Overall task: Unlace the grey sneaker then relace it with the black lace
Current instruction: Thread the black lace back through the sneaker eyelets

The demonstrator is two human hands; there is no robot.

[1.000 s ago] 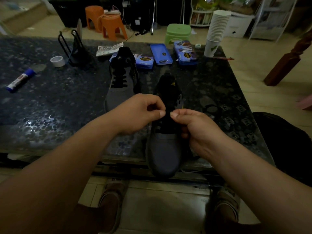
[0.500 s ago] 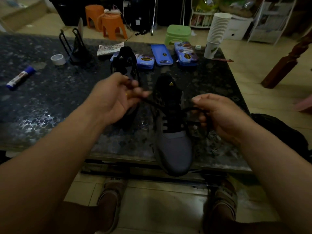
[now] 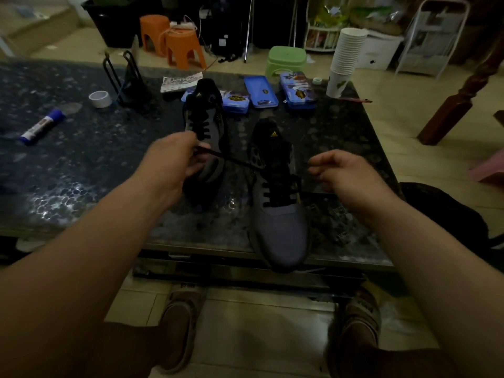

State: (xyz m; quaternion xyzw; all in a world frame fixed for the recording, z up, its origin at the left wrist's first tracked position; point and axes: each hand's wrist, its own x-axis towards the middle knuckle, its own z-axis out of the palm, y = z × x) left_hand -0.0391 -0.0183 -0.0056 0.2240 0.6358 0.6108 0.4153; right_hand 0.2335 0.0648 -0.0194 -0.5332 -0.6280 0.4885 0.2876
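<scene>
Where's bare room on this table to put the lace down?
Widest bare patch: the table's left half, between glue stick and near edge, left of the far sneaker. A smaller one lies between the near sneaker and the right edge. Blue tins and paper cups crowd the far edge.

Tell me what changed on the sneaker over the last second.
Both hands pinched the black lace over the near sneaker, then pulled apart sideways. The left hand still grips the lace, stretched leftward; the right hand moved right and seems to have let its end go. The near sneaker, lower rows still laced, and the far sneaker stayed in place.
</scene>
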